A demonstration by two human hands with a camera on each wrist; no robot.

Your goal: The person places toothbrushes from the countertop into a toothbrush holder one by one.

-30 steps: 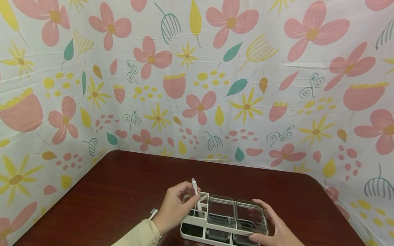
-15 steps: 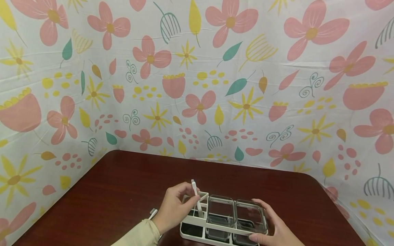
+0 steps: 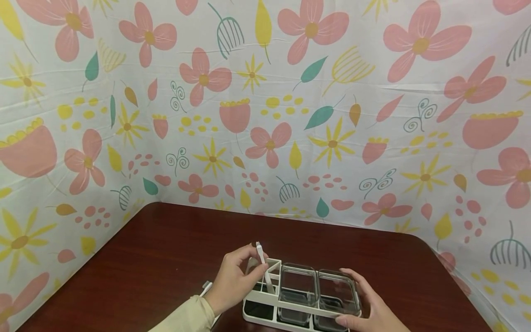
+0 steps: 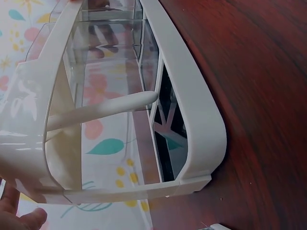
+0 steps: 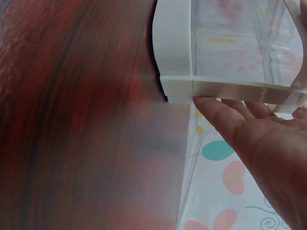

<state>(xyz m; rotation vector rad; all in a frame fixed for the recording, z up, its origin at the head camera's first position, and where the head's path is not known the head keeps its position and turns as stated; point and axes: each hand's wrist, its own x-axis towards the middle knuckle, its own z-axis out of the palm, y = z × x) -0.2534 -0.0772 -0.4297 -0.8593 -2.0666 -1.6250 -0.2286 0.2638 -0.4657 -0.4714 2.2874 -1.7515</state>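
A white toothbrush (image 3: 260,251), head up and leaning slightly left, stands in a left compartment of a white holder (image 3: 265,299). My left hand (image 3: 237,279) pinches it below the head between thumb and fingers. In the left wrist view, the toothbrush's handle (image 4: 105,109) slants down inside the holder's frame, its rounded end near the dark base. My right hand (image 3: 372,304) grips the holder's right end, thumb at the front and fingers behind. In the right wrist view, fingers (image 5: 225,117) lie along the holder's end wall (image 5: 240,88).
Two clear cups sit in the holder, a left cup (image 3: 297,281) and a right cup (image 3: 338,290). Another toothbrush (image 3: 206,287) lies on the dark red table (image 3: 178,244), partly hidden by my left wrist. A flowered cloth (image 3: 265,115) hangs behind and beside the table.
The upper end of the held toothbrush has shifted slightly left with my left fingers. My right hand and the holder stay in place.
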